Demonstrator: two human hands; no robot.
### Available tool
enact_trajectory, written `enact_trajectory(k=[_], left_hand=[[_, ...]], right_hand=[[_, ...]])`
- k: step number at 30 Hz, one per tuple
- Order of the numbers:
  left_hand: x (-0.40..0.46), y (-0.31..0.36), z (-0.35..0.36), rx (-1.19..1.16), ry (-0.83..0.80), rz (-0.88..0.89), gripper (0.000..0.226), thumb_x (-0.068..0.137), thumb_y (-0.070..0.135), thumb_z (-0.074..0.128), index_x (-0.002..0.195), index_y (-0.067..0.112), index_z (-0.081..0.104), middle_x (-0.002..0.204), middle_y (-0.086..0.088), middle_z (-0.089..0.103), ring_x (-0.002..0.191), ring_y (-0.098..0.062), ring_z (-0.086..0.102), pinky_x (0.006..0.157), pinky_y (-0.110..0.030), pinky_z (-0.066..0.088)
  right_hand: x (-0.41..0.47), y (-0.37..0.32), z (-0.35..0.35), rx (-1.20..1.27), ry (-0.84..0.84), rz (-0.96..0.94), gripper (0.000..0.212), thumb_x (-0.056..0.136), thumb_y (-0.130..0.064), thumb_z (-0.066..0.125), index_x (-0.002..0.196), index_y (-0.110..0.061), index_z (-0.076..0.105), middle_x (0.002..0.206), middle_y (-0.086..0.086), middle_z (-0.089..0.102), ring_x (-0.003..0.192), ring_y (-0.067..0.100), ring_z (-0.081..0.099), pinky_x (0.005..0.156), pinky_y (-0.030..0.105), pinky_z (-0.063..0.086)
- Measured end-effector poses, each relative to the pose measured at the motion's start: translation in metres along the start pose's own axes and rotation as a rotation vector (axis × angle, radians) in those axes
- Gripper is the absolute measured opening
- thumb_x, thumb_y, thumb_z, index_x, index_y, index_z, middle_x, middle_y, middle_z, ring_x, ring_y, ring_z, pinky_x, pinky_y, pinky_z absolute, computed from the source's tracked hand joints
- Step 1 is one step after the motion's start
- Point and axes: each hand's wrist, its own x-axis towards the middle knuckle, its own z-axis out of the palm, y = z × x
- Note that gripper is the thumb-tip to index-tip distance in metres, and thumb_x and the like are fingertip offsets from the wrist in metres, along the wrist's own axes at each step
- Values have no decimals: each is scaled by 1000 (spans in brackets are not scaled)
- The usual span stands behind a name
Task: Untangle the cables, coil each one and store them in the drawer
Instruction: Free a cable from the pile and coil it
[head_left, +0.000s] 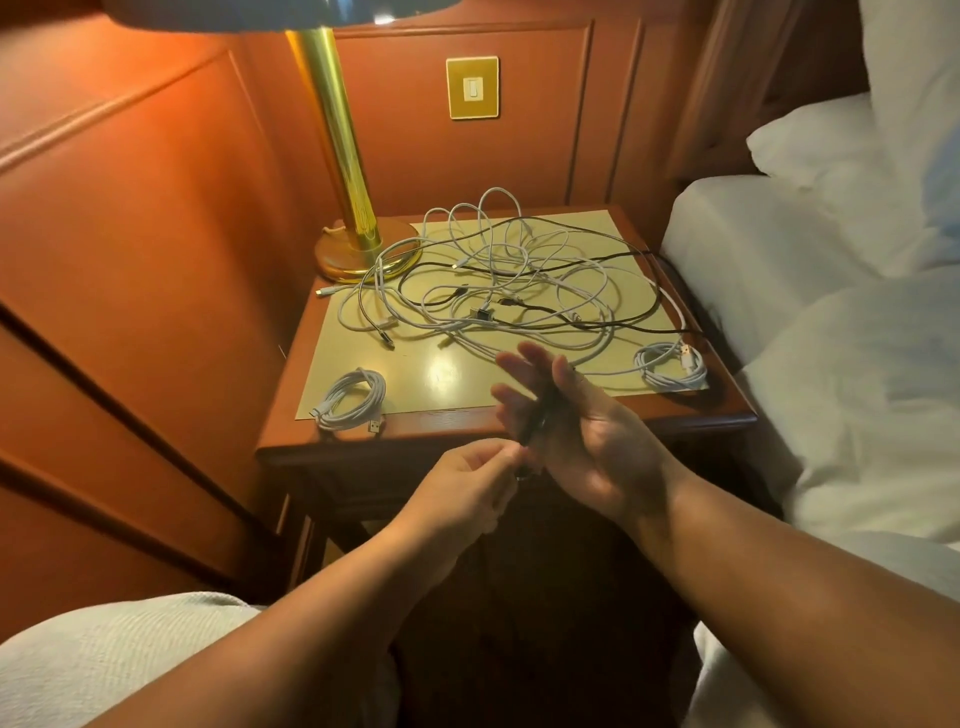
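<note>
Two white coils lie finished on the counter (675, 410): a left coil (350, 400) near the front edge, a right coil (670, 366) by the bed. Behind them sprawls a tangle (498, 275) of white and black leads. The right hand (576, 421), fingers straight, carries loops of a black cable (540, 410); the left hand (467, 478) pinches its end.

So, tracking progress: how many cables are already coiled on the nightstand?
2. One white coil lies at the nightstand's front-left corner, another white coil at its front-right. The tangled pile behind may hide more.
</note>
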Motion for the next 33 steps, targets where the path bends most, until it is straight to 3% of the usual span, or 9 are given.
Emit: enact_trajectory(k=[2, 4, 7, 10, 15, 20, 25, 29, 33], left_hand=[[-1, 0, 0, 89, -52, -28, 28, 104, 35, 47, 98, 27, 73, 63, -2, 42, 54, -13, 35, 53, -28, 26], [-3, 4, -1, 209, -86, -35, 27, 105, 32, 46, 102, 24, 72, 60, 7, 49, 53, -8, 42, 54, -22, 30], [-1, 13, -9, 524, -22, 77, 20, 101, 34, 54, 96, 30, 72, 76, 21, 67, 74, 7, 60, 68, -16, 40], [2, 20, -23, 663, 79, 191, 15, 97, 37, 60, 87, 34, 69, 80, 20, 66, 78, 10, 60, 65, -10, 39], [5, 20, -36, 533, 157, 277, 20, 92, 39, 67, 86, 21, 72, 74, 9, 69, 67, 0, 61, 59, -12, 44], [6, 13, -34, 137, 174, 162, 24, 96, 31, 62, 101, 10, 73, 57, 14, 58, 51, -1, 50, 50, -16, 36], [3, 3, -12, -146, 61, 5, 26, 101, 34, 53, 96, 18, 74, 62, 5, 50, 49, -4, 38, 47, -22, 26], [2, 1, -3, -13, 3, -76, 26, 103, 30, 50, 94, 14, 68, 61, 0, 41, 50, -10, 31, 51, -28, 19], [2, 4, -8, 164, -60, -73, 22, 101, 33, 54, 93, 23, 72, 60, 3, 45, 51, -9, 35, 49, -22, 24]], right_hand=[[4, -6, -2, -124, 29, -89, 35, 101, -28, 41, 129, -13, 57, 127, 5, 67, 116, 23, 65, 92, 29, 55], [6, -11, -7, -589, 67, -197, 28, 100, -23, 48, 121, -12, 63, 117, 3, 72, 113, 16, 66, 91, 22, 53], [6, -8, -14, -1415, 57, -255, 19, 103, -24, 51, 92, -23, 66, 86, -5, 69, 83, 11, 65, 76, 32, 53], [6, -2, -14, -1729, 38, -103, 29, 105, -33, 41, 78, -29, 51, 74, -6, 56, 67, 10, 52, 68, 37, 44], [3, 2, 5, -1464, 13, 18, 43, 108, -25, 33, 68, -16, 50, 63, -2, 48, 60, 13, 44, 66, 40, 43], [1, 6, 4, -385, -43, 388, 48, 106, -34, 24, 73, -12, 50, 59, 0, 21, 50, 15, 19, 47, 28, 22], [-2, 8, 5, 151, -115, 235, 33, 104, -29, 31, 89, -11, 55, 69, -1, 31, 62, 14, 33, 66, 29, 35], [2, 3, 3, -68, 79, -64, 31, 106, -29, 28, 99, -11, 53, 75, 0, 46, 72, 16, 46, 80, 31, 40], [8, 1, -5, -778, 214, -209, 27, 108, -24, 33, 104, -13, 57, 83, -3, 59, 84, 15, 58, 87, 28, 47]])
